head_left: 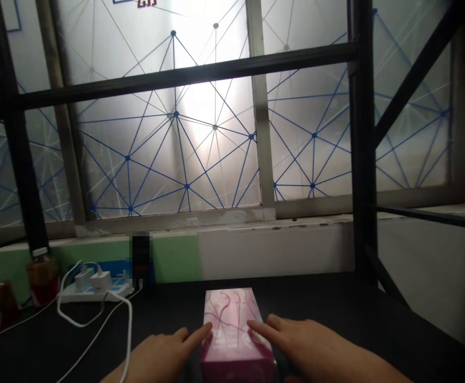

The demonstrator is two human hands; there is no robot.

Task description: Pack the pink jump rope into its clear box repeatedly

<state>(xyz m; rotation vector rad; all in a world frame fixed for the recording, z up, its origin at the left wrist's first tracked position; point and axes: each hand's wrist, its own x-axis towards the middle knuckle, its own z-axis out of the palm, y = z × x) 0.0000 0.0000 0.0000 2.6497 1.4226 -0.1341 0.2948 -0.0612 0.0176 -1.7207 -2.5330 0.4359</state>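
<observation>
Pink cardboard box [236, 324], glossy-printed, sits on a black tabletop [348, 314] between the hands. The left hand [158, 356] and right hand [308, 346] are spread open, not gripping, their index fingertips [206, 331] touching its upper edges. Left of it lie a white power strip [94, 293] with two plug chargers [92, 280], a looped white cable [129, 335] and amber-filled glass jars [42, 282]. Black metal framing [362, 159] crosses a frosted window [216, 159].

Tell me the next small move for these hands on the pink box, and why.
Probably bring both hands down to the box's long sides. The left hand and right hand only reach over the top of the pink box, so neither holds it yet.
</observation>
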